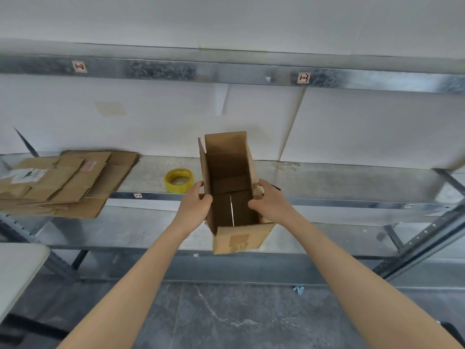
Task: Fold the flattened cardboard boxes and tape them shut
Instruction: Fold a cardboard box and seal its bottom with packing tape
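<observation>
Galvanised metal shelf runs across the view against a white wall. On its left end lies a stack of flattened boxes, well apart from the work.

The box is erected and held at the shelf's front edge, overhanging toward the person. Whether its base rests on the shelf cannot be told. Its open mouth faces up and toward the camera. Its long axis runs away from the person, toward the wall. The far top flap stands up and the near one hangs down outside. The bottom flaps are folded in, but a bright seam shows light between them, so the base is judged untaped.

The left hand grips the left wall and the right hand grips the right wall. On each, the fingers are curled over the rim, pinching the cardboard between thumb and fingers.

A yellow tape roll lies flat on the shelf, just beside the left hand.

Step in hand (judgement): squaring the box before sealing. To do it well:
- keep both walls parallel
- press the bottom flaps until the seam closes
- turn the base up, with one hand holding the box steady while the other takes the tape
</observation>
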`<state>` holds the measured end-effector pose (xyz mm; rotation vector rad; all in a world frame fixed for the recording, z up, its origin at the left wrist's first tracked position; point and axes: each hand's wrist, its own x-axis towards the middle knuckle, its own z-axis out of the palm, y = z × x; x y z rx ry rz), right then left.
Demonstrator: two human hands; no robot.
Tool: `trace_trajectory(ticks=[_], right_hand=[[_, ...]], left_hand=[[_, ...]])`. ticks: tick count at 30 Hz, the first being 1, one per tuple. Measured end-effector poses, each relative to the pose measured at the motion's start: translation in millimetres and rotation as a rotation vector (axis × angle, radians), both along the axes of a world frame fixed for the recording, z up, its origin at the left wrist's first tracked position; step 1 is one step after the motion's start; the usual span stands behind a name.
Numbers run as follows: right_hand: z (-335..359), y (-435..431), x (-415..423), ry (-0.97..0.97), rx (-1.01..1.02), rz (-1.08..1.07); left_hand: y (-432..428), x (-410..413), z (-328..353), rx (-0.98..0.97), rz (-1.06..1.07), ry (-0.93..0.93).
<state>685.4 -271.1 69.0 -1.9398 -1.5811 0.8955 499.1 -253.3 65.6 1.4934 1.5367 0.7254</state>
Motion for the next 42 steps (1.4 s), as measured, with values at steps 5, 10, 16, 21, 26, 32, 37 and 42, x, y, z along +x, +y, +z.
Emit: trace_trajectory(ticks=[5, 10, 16, 21, 26, 32, 37, 42], right_hand=[[4, -4, 9, -0.046, 0.129, 0.002], [9, -9, 9, -0.153, 0.215, -0.029], [17, -16, 17, -0.164, 0.249, -0.108], [29, -26, 35, -0.132, 0.309, -0.209], [35, -42, 69, -0.139, 0.322, -0.317], [29, -69, 122, -0.121, 0.330, -0.454], [19, -82, 184, -0.100, 0.331, -0.522], [15, -87, 259, -0.088, 0.325, -0.528]], left_hand=[[0, -16, -7, 0.073, 0.054, 0.026], [4, -22, -4, 0.177, 0.005, 0.092], [15, -22, 7, 0.227, -0.066, 0.127], [26, -8, 15, 0.308, -0.138, 0.110], [29, 29, 24, 0.375, -0.215, 0.104], [21, 94, 25, 0.373, -0.340, 0.089], [16, 160, 19, 0.356, -0.395, 0.088], [12, 238, 12, 0.355, -0.395, 0.110]])
